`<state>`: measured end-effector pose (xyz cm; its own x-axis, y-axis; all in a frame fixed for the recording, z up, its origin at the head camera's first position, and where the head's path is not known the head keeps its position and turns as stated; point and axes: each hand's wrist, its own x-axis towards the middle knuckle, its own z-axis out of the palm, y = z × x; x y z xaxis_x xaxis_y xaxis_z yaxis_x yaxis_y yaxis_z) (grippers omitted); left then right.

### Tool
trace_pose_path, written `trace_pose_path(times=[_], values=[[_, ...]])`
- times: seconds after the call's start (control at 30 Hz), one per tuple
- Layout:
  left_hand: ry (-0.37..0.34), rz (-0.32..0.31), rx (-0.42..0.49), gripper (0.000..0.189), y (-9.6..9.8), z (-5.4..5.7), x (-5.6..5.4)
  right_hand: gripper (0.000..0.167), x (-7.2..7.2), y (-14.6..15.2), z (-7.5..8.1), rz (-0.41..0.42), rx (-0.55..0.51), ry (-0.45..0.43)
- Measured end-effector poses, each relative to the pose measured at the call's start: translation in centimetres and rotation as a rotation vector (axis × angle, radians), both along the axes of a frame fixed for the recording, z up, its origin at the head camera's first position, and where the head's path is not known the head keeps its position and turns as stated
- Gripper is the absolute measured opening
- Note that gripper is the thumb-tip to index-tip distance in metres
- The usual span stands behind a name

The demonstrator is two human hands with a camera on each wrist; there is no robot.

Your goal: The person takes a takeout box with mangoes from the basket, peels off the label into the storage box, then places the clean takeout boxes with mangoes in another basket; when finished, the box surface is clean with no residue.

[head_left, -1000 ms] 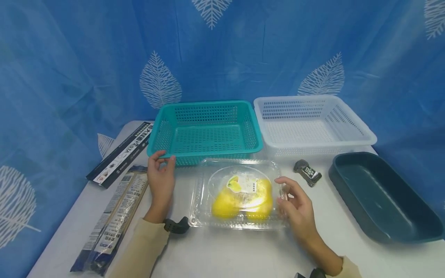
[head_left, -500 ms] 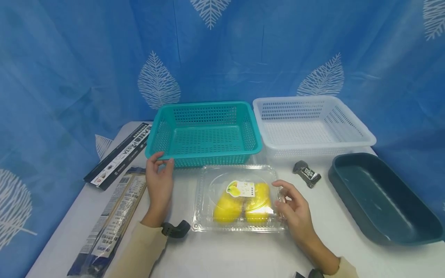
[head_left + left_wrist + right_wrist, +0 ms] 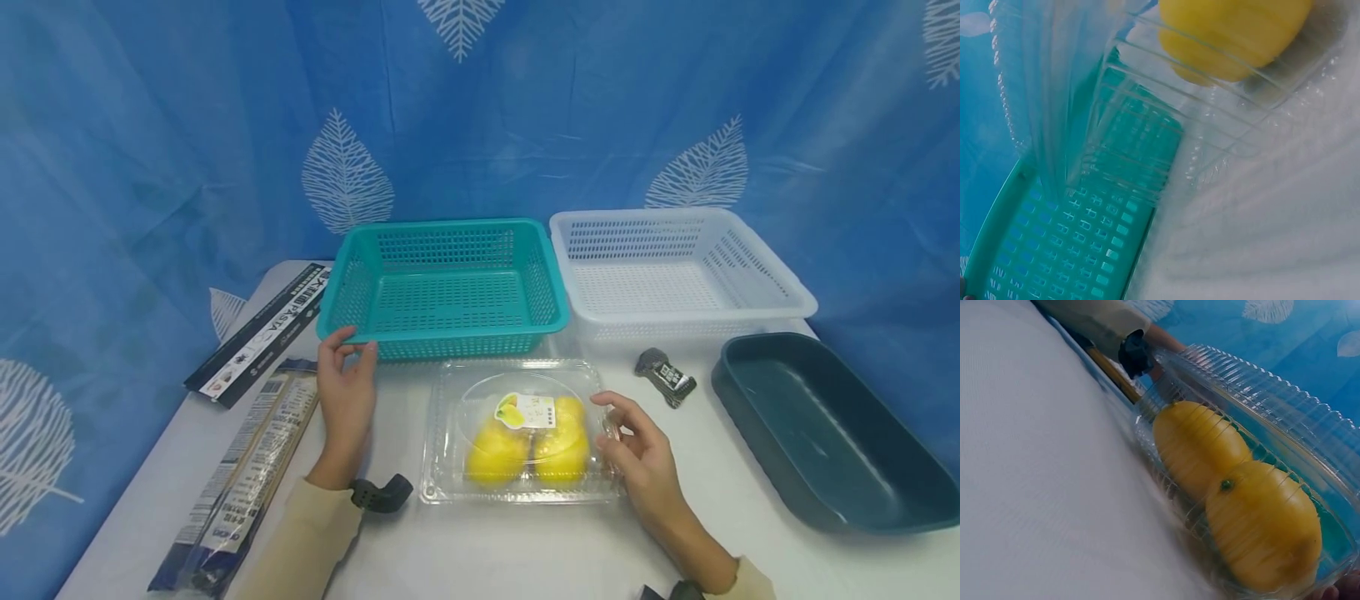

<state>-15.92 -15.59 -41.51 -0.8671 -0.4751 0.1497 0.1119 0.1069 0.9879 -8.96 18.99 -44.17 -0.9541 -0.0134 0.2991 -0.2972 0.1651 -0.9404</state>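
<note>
A clear plastic clamshell box (image 3: 459,467) holding two lemons (image 3: 564,442) lies at the middle of the table in the head view, its lid down and carrying a lemon label. At its right edge my right hand (image 3: 641,454) grips it, with thumb and index finger bent about that edge. Through the clear wall, both lemons (image 3: 1263,525) show in the right wrist view. My left hand (image 3: 347,396) holds the front left rim of a green basket (image 3: 450,337), its fingers at the rim and its thumb on the near side. Few of the left fingers appear in the left wrist view.
A white basket (image 3: 686,315) stands beside the green one. A dark green tub (image 3: 795,467) is at the right, with a small dark packet (image 3: 666,377) left of it. Pasta packs (image 3: 243,475) and a black PASTA box (image 3: 262,333) lie at the left.
The clamshell box has come down and slightly nearer, its far edge dropping away from the green basket. My right hand went with it; my left hand stays at the basket rim.
</note>
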Motion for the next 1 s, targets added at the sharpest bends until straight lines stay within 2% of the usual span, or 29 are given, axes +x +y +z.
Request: trace_pose_path(times=[0.33, 0.43, 0.6, 0.7, 0.83, 1.0], values=[[-0.035, -0.039, 0.019, 0.047, 0.4, 0.6, 0.0, 0.046, -0.2, 0.8, 0.0, -0.006, 0.025, -0.046], [-0.057, -0.056, 0.0, 0.049, 0.6, 1.1, 0.6, 0.047, -0.2, 0.8, 0.0, -0.008, 0.034, -0.054], [-0.064, -0.095, -0.048, 0.046, 1.0, 1.6, 2.3, 0.046, -0.1, 0.7, -0.1, -0.003, 0.035, -0.041], [-0.031, -0.13, -0.098, 0.046, 1.3, 1.6, 3.2, 0.046, 0.0, 0.6, -0.1, 0.002, 0.037, -0.033], [0.007, -0.198, -0.221, 0.044, 1.6, 1.5, 4.3, 0.047, -0.1, 0.6, 0.0, 0.006, 0.035, -0.035], [-0.044, -0.34, -0.366, 0.045, 1.7, 1.1, 5.4, 0.046, -0.1, 0.6, 0.0, 0.0, 0.041, -0.051]])
